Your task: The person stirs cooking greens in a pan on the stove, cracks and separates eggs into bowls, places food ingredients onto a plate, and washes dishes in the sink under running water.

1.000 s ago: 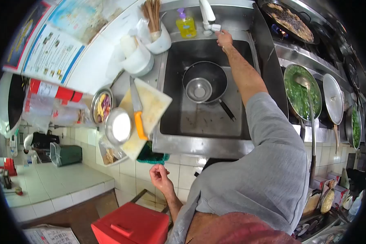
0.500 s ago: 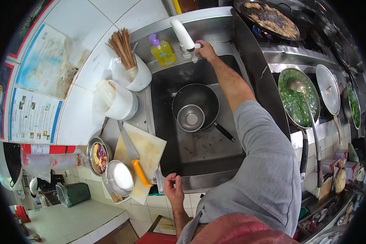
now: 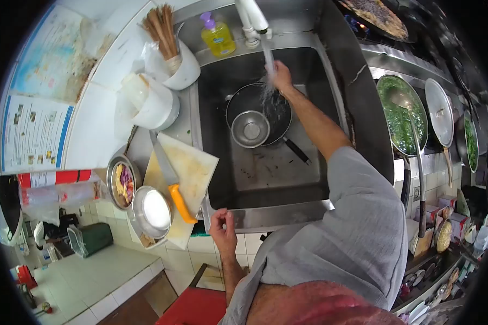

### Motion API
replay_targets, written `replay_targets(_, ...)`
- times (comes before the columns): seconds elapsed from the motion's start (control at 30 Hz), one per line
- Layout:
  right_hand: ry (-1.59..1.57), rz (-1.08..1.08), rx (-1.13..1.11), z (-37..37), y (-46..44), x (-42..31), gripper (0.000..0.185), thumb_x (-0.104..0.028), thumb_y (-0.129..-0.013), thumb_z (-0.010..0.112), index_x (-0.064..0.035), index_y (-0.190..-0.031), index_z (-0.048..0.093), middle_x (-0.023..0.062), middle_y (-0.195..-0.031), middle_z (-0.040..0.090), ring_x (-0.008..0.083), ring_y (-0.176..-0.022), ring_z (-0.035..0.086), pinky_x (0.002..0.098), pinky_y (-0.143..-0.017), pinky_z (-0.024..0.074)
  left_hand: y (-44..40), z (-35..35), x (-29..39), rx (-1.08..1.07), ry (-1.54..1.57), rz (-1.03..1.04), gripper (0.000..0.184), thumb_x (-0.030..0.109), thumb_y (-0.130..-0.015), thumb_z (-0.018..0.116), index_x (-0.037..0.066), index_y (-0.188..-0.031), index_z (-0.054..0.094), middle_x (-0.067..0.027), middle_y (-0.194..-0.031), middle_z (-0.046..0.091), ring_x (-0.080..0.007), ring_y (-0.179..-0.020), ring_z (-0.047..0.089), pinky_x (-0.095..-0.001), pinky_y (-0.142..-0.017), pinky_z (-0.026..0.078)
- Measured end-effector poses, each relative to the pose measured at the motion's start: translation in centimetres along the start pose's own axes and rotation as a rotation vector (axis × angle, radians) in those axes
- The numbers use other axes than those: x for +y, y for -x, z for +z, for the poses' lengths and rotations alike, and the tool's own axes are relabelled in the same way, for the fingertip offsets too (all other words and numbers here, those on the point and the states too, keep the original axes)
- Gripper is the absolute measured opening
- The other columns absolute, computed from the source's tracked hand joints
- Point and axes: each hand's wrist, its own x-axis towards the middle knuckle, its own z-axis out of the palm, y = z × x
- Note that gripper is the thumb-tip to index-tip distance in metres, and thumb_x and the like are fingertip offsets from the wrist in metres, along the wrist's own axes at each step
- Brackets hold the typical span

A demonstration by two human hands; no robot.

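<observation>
My right hand [image 3: 280, 77] is inside the sink [image 3: 331, 81], touching the stream of water that runs from the white faucet [image 3: 253, 16]. Its fingers look stretched and hold nothing I can see. The water falls into a black frying pan [image 3: 279, 127], which lies on the sink bottom with its handle toward the lower right. A small metal bowl [image 3: 250, 129] sits in the pan. By the front left corner of the sink is my left hand [image 3: 222, 227], loosely curled with fingers and thumb apart, with nothing visible in it.
Left of the sink, an orange-handled knife [image 3: 181, 203] lies on a cutting board [image 3: 200, 162], beside a bowl of cut food [image 3: 122, 183] and a metal bowl [image 3: 152, 211]. Yellow soap [image 3: 218, 38] stands behind the sink. A pan of greens [image 3: 398, 116] sits at right, below a lit burner.
My right hand has left the faucet lever and come down into the sink. Water now pours from the faucet. The view has shifted, and my left hand stays near the sink's front corner.
</observation>
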Motion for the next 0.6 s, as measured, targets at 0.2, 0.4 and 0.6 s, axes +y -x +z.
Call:
replay_targets(0.2,0.140,-0.628,0.118,0.4,-11.0,-1.1,0.056,-0.030,-0.076,0.065,-0.0072,-0.123,0.045,0.0220,-0.110,0.055,0.0355,-0.104,0.052,0.0381,-0.087,0.0418,1.8,0.0,0.0,0.078,0.019,-0.104,0.014,0.009,-0.087,0.057,0.002,-0.099,0.053,-0.0007,-0.077,0.053,-0.0066,-0.067,0.049,-0.0200,-0.060,0.042)
replay_targets(0.4,0.111,-0.720,0.148,1.6,-10.4,-2.5,0.035,-0.024,-0.082,0.060,-0.0039,-0.110,0.052,0.0112,-0.090,0.062,0.0243,-0.078,0.059,0.0344,-0.067,0.0493,2.1,0.9,0.0,0.162,0.018,-0.157,0.016,0.009,-0.085,0.060,0.001,-0.098,0.055,-0.0018,-0.079,0.056,-0.0071,-0.066,0.050,-0.0206,-0.061,0.042)
replay_targets(0.6,0.901,0.106,0.001,-3.0,11.3,11.2,0.063,-0.045,-0.078,0.062,-0.0029,-0.121,0.044,0.0228,-0.118,0.048,0.0392,-0.107,0.048,0.0442,-0.089,0.0398,0.9,2.0,1.2,0.153,0.047,-0.106,0.018,0.007,-0.084,0.061,0.001,-0.100,0.055,-0.0010,-0.077,0.055,-0.0071,-0.068,0.049,-0.0210,-0.062,0.042)
